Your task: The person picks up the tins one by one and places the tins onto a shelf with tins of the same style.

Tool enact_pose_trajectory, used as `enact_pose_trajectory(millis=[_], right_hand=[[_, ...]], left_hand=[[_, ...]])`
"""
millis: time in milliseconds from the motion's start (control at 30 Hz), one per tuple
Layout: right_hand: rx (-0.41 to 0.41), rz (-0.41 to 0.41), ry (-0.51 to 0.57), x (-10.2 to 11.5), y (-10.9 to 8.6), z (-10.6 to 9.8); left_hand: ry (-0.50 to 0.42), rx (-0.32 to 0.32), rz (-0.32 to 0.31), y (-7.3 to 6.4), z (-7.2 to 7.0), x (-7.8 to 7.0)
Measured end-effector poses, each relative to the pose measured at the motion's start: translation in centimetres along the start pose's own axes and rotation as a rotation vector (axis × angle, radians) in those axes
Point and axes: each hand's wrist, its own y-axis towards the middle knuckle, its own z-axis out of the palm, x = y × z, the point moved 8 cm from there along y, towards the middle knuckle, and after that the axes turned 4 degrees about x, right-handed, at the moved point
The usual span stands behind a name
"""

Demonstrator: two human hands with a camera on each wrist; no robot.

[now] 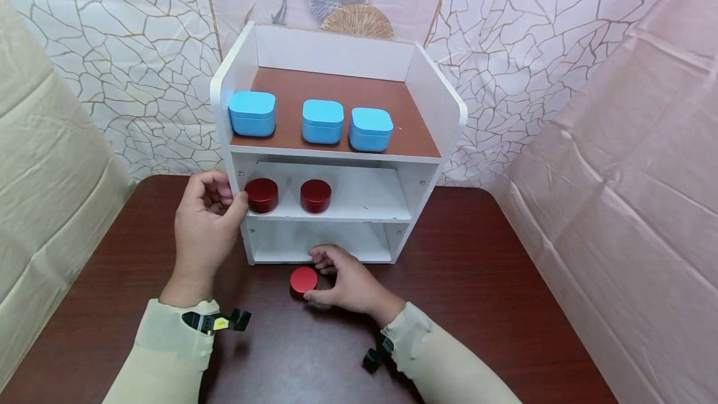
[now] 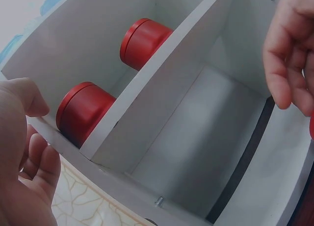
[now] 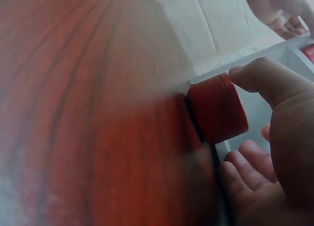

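Observation:
My left hand [image 1: 204, 223] is at the left side panel of a small white shelf unit [image 1: 429, 182], thumb on the front edge and fingers curled outside the panel. Just inside that panel, a round red tin [image 1: 262, 196] sits on the middle shelf, with a second red tin [image 1: 315, 196] to its right. Another red tin [image 1: 303, 282] stands on the table in front of the unit. Beside it is my right hand [image 1: 350, 285]; in the right wrist view the thumb [image 3: 255, 79] meets the tin's lid edge, while the fingers [image 3: 245, 167] are spread apart from its side.
On the brown top shelf [image 1: 336, 83] stand three light-blue boxes, the left box [image 1: 252, 114], the middle box [image 1: 322, 122] and the right box [image 1: 371, 129]. A dark wooden table [image 1: 477, 304] carries the unit. Cloth [image 1: 611, 142] hangs along the sides and back.

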Motion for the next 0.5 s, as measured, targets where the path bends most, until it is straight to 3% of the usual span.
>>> enact_pose_trajectory(millis=[500], right_hand=[[-0.011, -0.003, -0.060, -0.41, 0.03, 0.85]], left_hand=[[-0.038, -0.014, 0.032, 0.21, -0.04, -0.01]])
